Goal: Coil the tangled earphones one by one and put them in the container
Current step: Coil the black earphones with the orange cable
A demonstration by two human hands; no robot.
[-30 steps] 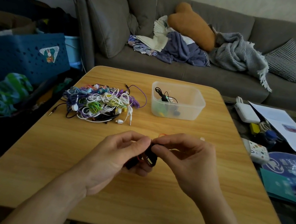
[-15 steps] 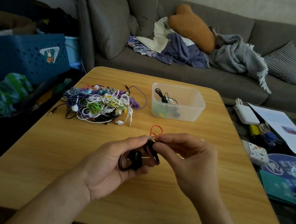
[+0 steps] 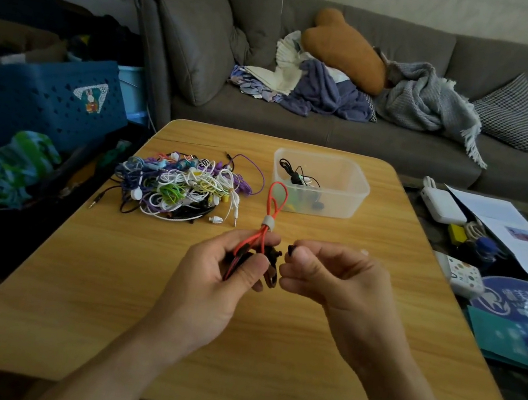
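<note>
My left hand (image 3: pixel 226 273) grips a red-corded earphone set (image 3: pixel 275 201) with black earpieces; its folded red loop sticks up past a grey cable tie. My right hand (image 3: pixel 323 275) pinches one small black earpiece of that set, a short gap from the left hand. A tangled heap of white, purple, green and blue earphones (image 3: pixel 185 187) lies on the wooden table (image 3: pixel 299 361) at the left. The clear plastic container (image 3: pixel 357 190) stands behind the hands with a few dark earphones inside.
A grey sofa (image 3: pixel 335 131) with cushions and blankets runs behind the table. A blue crate (image 3: pixel 40 95) and cloth sit at the left. Papers, a white charger (image 3: pixel 441 205) and small items lie on a dark surface at the right.
The hands have drawn apart. The red loop now stands higher above my left hand, and my right hand has pulled a black earpiece out to the right.
</note>
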